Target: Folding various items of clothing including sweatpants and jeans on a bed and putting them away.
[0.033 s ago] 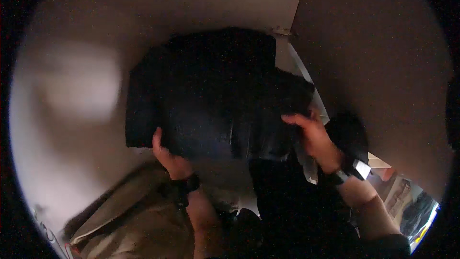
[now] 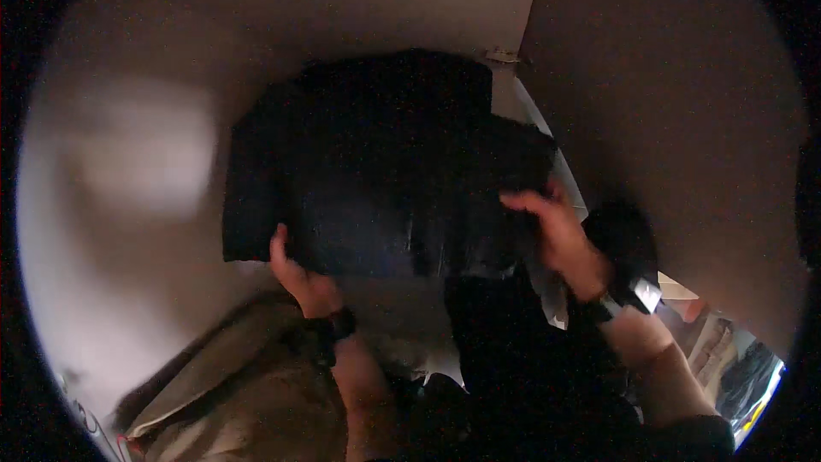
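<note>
"holding what, with both hands at once?"

"gripping a black bundle (image 2: 359, 180), cloth-like, but too dark to name for sure."

"placed where?"

"spanning from left hand (image 2: 304, 282) to right hand (image 2: 564, 239), below the corner seam between left wall (image 2: 128, 154) and right wall (image 2: 676, 111). can't tell whether resting on anything."

"gripping how on the left?"

"clamped on the bundle's near edge, toward its left corner, with one digit laid up against the black side and others hidden."

"and on the right?"

"closed on the bundle's right end, with the thumb reaching inward over the dark face. rather blurred there."

"wearing anything?"

"yes: a dark band (image 2: 342, 323) on the left wrist, a watch (image 2: 646, 295) with a bright face on the right."

"noticing anything else?"

"seeing brown cloth (image 2: 265, 385) in folds near the left wall's lower edge, just left of the left forearm. also a black rounded shape (image 2: 623, 231) between right hand and right wall, too dim to identify. past that wall's lower edge, jumbled things (image 2: 744, 376)."
</note>
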Motion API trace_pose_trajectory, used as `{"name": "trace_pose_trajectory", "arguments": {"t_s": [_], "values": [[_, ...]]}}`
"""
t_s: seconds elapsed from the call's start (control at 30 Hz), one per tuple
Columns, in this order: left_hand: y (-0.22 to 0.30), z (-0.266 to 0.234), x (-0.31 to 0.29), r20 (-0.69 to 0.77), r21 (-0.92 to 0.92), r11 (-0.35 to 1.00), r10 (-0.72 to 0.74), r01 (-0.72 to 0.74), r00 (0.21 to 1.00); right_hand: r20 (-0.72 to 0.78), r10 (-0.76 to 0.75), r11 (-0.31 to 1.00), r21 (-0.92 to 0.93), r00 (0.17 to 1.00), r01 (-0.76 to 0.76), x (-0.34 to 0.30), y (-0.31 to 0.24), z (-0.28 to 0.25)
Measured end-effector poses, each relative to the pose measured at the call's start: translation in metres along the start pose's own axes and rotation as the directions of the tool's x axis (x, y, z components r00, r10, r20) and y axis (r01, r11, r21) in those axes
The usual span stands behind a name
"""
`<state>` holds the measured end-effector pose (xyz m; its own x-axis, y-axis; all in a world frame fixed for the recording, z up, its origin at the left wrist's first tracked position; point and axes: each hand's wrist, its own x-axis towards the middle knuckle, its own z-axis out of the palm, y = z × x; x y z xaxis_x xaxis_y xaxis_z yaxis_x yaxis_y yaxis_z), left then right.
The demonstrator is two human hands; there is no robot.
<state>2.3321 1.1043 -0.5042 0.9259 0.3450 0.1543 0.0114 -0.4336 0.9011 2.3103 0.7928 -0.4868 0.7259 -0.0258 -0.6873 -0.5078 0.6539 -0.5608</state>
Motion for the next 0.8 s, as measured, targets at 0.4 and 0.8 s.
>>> {"name": "trace_pose_trajectory", "arguments": {"t_s": [0.4,0.8], "values": [[-0.062,0.085,0.09,0.1,-0.045,0.993,0.115,-0.111,0.988,0.253,-0.109,0.992,0.091,0.961,0.088,0.152,-0.034,-0.008],[-0.106,0.068,0.112,0.332,-0.633,0.348,-0.685,0.691,0.649,0.185,-0.116,0.948,-0.272,0.976,0.165,0.175,0.012,0.005]]}}
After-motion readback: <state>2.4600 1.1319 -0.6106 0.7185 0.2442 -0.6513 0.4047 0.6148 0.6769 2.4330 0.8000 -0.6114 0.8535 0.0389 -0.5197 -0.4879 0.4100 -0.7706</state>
